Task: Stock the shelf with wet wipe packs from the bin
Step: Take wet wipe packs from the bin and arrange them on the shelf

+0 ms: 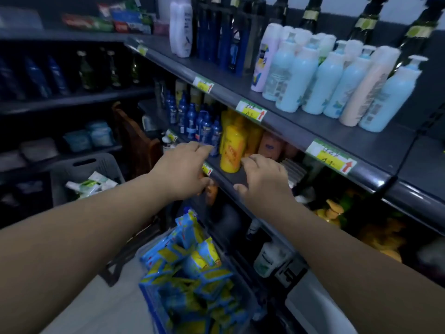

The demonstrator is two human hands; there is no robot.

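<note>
Reaching one shelf [230, 176], left hand [185, 169], right hand [265, 182], both empty, loosely curled, one bin [147, 302] of wipe packs [192, 261]

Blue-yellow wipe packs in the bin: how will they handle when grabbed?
Probably soft and floppy: the wipe packs lie crumpled at odd angles in the bin. Glossy film suggests a slippery grip. Flat pouches, so unlikely to roll, but may slump if stood upright.

Below the yellow bottle [232, 150], bin [145, 297] of wet wipe packs [192, 273] cut by bottom edge, price tag [331, 156] right of it unreadable, orange item [212, 192] below-left half hidden behind left hand [185, 169].
</note>
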